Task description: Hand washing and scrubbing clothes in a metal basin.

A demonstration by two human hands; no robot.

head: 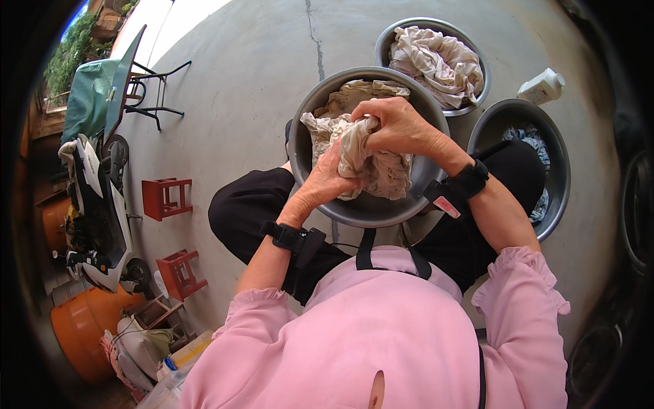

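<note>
Between my knees stands a round metal basin [332, 217] with a bunched cream cloth [391, 176] in it. My left hand [332, 176] grips the cloth's near left side, thumb and fingers spread around a fold. On the upper right, my right hand [396, 122] pinches another fold of the same cloth. Part of the cloth hangs down into the basin, and its lower folds hide some of the bottom. A browner, crumpled piece of fabric [368, 92] lies against the far wall; whether it belongs to the same cloth cannot be made out.
Behind is a second metal basin [380, 48] heaped with pale cloth [434, 66]. To the right, a third basin [562, 204] holds blue patterned cloth [540, 204], near a white plastic bottle [541, 87]. Red stools [166, 198], a scooter [102, 214] and an orange barrel [84, 332] stand left.
</note>
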